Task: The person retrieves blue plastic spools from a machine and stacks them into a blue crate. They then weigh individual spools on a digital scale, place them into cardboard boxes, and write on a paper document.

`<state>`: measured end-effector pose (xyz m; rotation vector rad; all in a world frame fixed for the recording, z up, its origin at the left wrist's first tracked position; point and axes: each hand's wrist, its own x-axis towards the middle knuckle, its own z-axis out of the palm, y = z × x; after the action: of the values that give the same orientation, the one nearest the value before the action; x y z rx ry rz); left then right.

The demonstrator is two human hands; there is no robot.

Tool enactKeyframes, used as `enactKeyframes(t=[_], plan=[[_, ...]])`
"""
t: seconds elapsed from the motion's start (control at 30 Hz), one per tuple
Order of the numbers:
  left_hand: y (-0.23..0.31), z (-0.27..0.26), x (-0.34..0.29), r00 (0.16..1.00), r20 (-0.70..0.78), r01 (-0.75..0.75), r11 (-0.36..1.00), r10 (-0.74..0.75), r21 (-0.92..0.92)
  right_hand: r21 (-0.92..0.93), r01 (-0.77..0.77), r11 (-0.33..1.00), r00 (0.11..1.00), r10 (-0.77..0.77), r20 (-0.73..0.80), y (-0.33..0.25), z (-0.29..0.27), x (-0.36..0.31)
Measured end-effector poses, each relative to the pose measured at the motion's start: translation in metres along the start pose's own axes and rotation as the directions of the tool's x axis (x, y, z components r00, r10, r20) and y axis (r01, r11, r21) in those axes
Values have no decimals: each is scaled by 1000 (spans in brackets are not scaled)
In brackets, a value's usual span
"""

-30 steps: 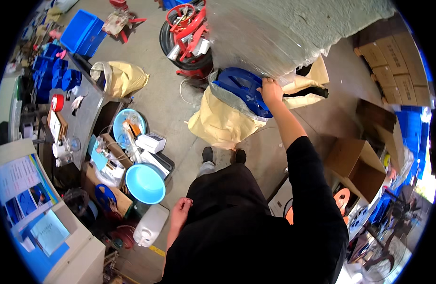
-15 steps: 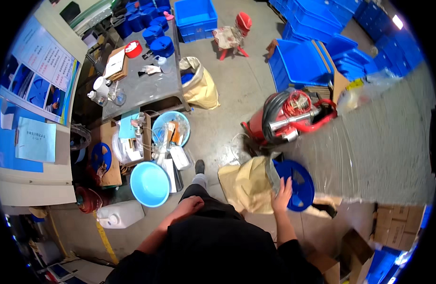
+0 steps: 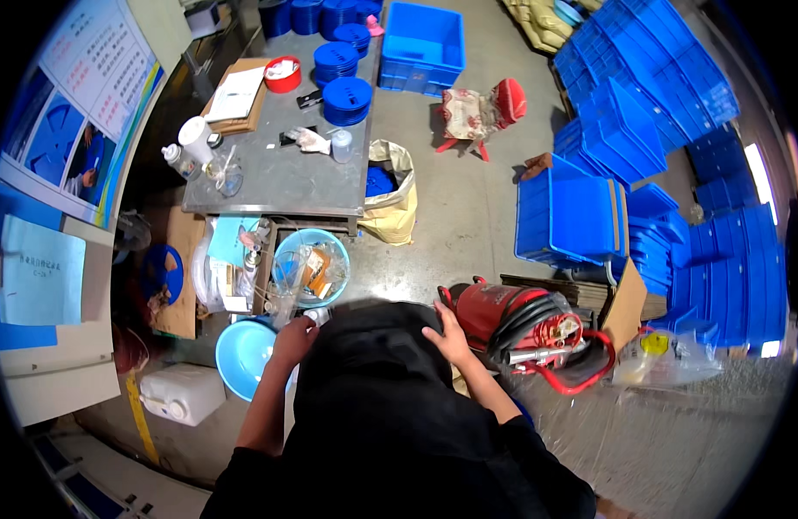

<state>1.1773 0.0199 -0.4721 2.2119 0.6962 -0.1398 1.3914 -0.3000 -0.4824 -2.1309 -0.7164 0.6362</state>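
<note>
My left hand is beside my dark clothing, its fingers curled together; nothing shows in them. Just left of it stands a round light-blue basin. My right hand is at the other side of my body, fingers spread, thumb apart, holding nothing. Nearest to it lies a large red fire extinguisher with a coiled black hose. A scrap of the tan sack shows beneath my right forearm; the rest is hidden by my body and arm.
Ahead on the left stands a grey metal table bearing stacked blue discs. By its corner are an open sack and a second basin of odds and ends. A small red chair and blue crates stand farther off.
The view has shifted up and forward, toward the table and crates. My right hand has left the blue disc by the tan sack and come inward. My left hand has moved left.
</note>
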Motion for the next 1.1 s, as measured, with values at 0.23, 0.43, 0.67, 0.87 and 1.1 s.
enactKeyframes(t=[0.23, 0.43, 0.67, 0.87, 1.1], plan=[[40, 28, 141, 969, 243, 59, 995, -39, -77, -194, 0, 981, 997, -15, -78, 63, -70, 152], [13, 113, 308, 858, 148, 503, 741, -493, -445, -250, -86, 964, 996, 74, -57, 125, -170, 289], [-9, 117, 428, 584, 253, 428, 28, -771, -903, -392, -186, 901, 983, 176, -61, 182, -300, 444], [-71, 62, 525, 463, 51, 161, 27, -885, -987, -397, -170, 902, 982, 190, 13, 200, -304, 598], [-88, -30, 597, 639, 339, 578, 140, -691, -804, -547, 422, 723, 776, 24, 630, 148, -286, 782]])
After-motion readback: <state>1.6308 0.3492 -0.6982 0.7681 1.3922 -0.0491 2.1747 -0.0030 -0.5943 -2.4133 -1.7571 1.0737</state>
